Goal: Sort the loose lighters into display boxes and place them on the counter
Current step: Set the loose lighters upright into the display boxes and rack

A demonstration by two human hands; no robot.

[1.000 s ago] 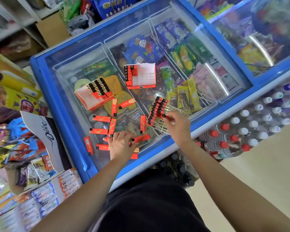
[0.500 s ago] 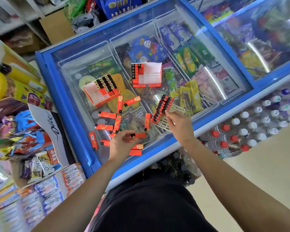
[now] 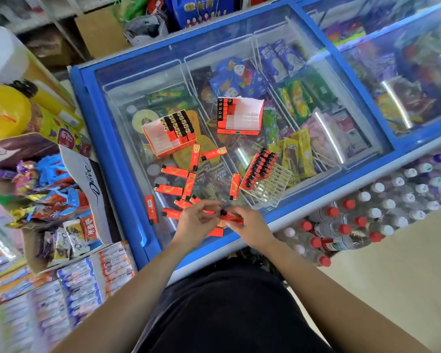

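Glass freezer lid carries two display boxes, the left box and the right box, one white tray and about ten loose lighters. At its near edge the left hand and the right hand meet, both pinching one held lighter between them.

Glass freezer lid carries white grid tray near the front edge, one display box behind the tray, second display box back-left of it, loose lighters scattered left of it.
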